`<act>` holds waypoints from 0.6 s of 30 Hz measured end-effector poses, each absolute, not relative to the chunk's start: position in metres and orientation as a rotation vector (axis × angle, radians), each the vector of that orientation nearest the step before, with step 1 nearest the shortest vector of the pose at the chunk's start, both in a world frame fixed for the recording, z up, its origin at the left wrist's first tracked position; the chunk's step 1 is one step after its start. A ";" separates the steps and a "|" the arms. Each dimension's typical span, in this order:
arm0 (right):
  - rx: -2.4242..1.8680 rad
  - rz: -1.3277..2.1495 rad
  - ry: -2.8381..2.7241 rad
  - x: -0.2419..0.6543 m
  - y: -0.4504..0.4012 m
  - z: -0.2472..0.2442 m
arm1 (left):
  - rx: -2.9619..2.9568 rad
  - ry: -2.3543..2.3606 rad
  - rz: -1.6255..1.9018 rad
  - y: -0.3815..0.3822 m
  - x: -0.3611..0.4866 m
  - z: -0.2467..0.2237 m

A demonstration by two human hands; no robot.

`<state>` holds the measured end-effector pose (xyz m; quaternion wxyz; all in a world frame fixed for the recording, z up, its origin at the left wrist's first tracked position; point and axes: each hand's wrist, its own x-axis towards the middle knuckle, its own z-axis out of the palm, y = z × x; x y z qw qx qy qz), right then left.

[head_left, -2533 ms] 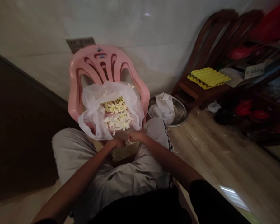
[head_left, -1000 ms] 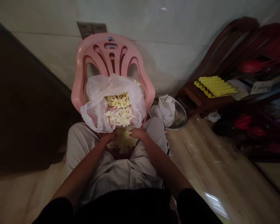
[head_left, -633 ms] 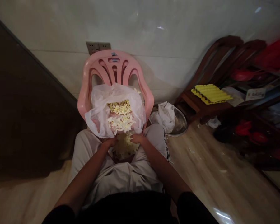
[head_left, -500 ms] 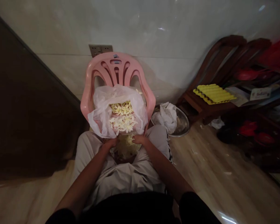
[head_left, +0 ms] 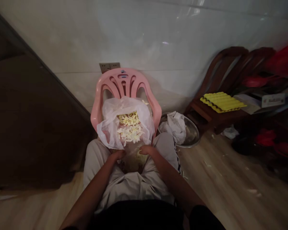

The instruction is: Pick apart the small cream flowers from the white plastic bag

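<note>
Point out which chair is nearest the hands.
The pink chair, with the white bag of flowers on it. The brown chairs stand farther off, to the right.

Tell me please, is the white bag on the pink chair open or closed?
Open: the white plastic bag gapes at its near side, and pale flowers show inside.

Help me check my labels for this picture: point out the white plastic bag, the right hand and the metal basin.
White plastic bag [head_left: 109, 123]: head view, on its crumpled left part.
Right hand [head_left: 146, 150]: head view, middle of the hand.
Metal basin [head_left: 192, 135]: head view, bare inner wall at right.
</note>
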<state>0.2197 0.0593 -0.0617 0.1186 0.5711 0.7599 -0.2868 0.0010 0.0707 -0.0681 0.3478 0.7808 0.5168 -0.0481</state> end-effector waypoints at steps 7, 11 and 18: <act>1.601 -0.924 2.286 0.225 0.049 -0.041 | 2.043 1.411 0.010 0.034 -0.009 -0.012; 1.559 -0.934 2.322 0.226 0.041 -0.045 | 1.974 1.649 0.696 0.002 -0.050 0.018; 1.367 -1.048 2.332 0.197 0.029 -0.046 | 1.029 2.360 1.151 -0.035 -0.165 -0.045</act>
